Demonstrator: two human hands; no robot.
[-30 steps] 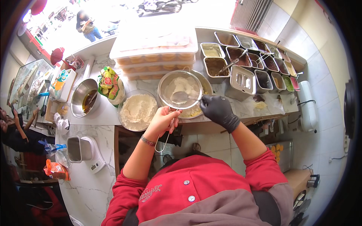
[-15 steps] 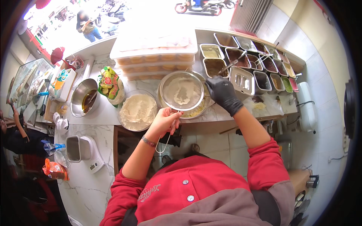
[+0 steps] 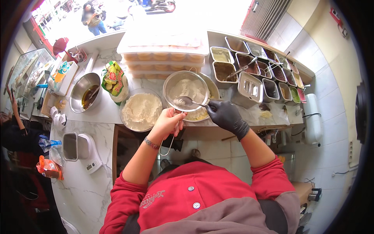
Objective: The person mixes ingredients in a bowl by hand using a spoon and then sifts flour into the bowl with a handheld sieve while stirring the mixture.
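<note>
My bare left hand (image 3: 169, 121) grips the wire handle of a round metal sieve (image 3: 170, 90), which holds pale flour (image 3: 189, 88). The sieve sits over a larger metal bowl (image 3: 214, 90) with pale yellow, lumpy contents partly showing below it. In a black glove, my right hand (image 3: 229, 118) pinches a metal spoon (image 3: 187, 100) whose bowl dips into the sieve, against the flour. Just left of the sieve, a clear bowl is filled with flour (image 3: 141, 111).
Stacked clear containers of round yellowish pieces (image 3: 163, 58) stand behind. Metal topping tubs (image 3: 249, 87) line the right. Leftward are a green-and-yellow bag (image 3: 115, 84), a steel bowl with brown liquid (image 3: 78, 99) and a white scale (image 3: 92, 156) beside a metal tin.
My right hand has moved left and lower from beside the tubs, and the spoon is now inside the sieve. The sieve has shifted slightly left in view, as the view itself moves a little.
</note>
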